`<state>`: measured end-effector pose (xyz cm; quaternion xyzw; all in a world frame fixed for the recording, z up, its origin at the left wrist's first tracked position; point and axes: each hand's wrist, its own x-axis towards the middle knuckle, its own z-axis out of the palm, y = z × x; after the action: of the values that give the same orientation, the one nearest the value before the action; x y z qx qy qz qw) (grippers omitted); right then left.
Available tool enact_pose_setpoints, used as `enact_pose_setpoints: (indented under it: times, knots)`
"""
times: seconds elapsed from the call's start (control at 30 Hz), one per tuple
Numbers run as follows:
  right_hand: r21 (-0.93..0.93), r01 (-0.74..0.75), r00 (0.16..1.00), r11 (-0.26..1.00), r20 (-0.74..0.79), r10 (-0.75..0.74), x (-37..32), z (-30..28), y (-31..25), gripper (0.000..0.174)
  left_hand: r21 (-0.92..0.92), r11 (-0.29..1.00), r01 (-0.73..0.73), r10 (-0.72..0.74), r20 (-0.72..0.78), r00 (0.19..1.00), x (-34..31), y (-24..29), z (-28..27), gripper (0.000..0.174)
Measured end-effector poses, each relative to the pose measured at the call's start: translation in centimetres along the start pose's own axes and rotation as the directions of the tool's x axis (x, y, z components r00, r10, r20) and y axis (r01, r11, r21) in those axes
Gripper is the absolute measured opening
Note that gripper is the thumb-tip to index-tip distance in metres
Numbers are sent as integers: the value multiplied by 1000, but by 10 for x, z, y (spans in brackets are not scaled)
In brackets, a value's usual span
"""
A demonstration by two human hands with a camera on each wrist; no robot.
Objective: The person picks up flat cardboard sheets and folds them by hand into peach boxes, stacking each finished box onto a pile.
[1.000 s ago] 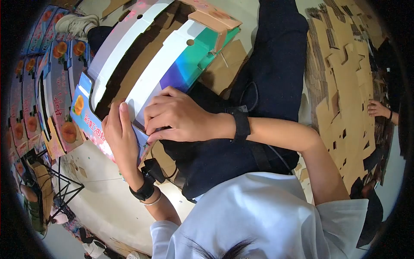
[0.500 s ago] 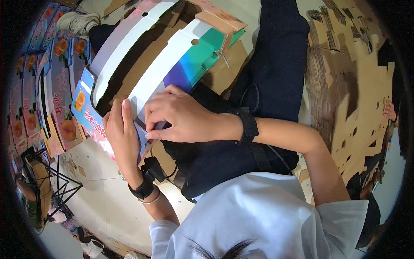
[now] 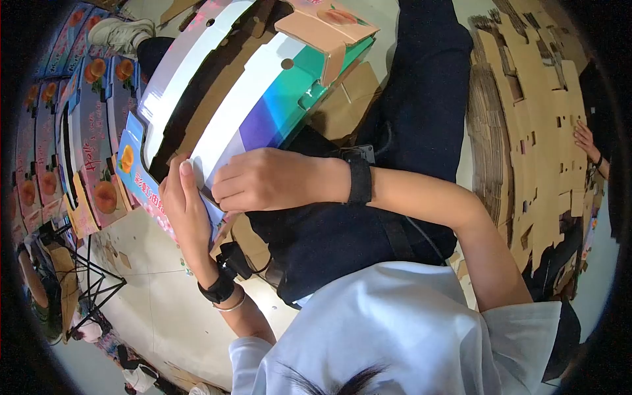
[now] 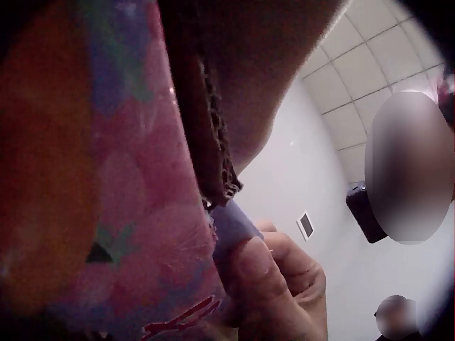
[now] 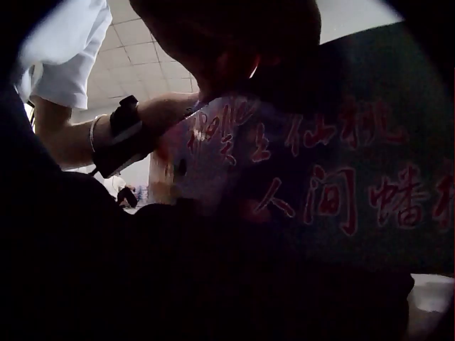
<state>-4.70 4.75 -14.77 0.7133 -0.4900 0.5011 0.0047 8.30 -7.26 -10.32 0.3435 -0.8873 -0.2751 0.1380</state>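
A printed cardboard fruit box (image 3: 260, 92) lies tilted across the person's lap in the head view, its top open between two white-edged flaps. At its near corner the left hand (image 3: 187, 207) grips the end wall, fingertips up at the rim. Right beside it the right hand (image 3: 273, 181), fingers curled, pinches the box's edge at the same corner. The left wrist view shows that thumb and finger pinching a small bluish flap (image 4: 234, 227) beside the floral panel (image 4: 135, 185). Red lettering on the box side (image 5: 313, 192) shows dimly in the right wrist view.
More printed boxes (image 3: 92, 145) stand in rows at the left, near a black folding frame (image 3: 99, 283). Flattened brown cardboard sheets (image 3: 533, 145) are stacked at the right, with another person's hand (image 3: 582, 139) at their far side. A cardboard piece (image 3: 349, 99) lies beyond the box.
The right hand's fingers have curled in more closely at the corner and its wrist has shifted slightly left. The box has tilted slightly. The left hand keeps its place.
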Motion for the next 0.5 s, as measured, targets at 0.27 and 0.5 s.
enact_pose_setpoints:
  times: [0.27, 0.5]
  knots:
    - [214, -94, 995, 972, -14, 99, 1, -7, -7, 15, -118, 990, -77, 74, -31, 997, 2, 14, -6, 38]
    - [409, -140, 987, 902, -14, 159, 20, 3, -28, 17, -437, 897, -65, 29, -88, 996, -5, 4, -13, 42]
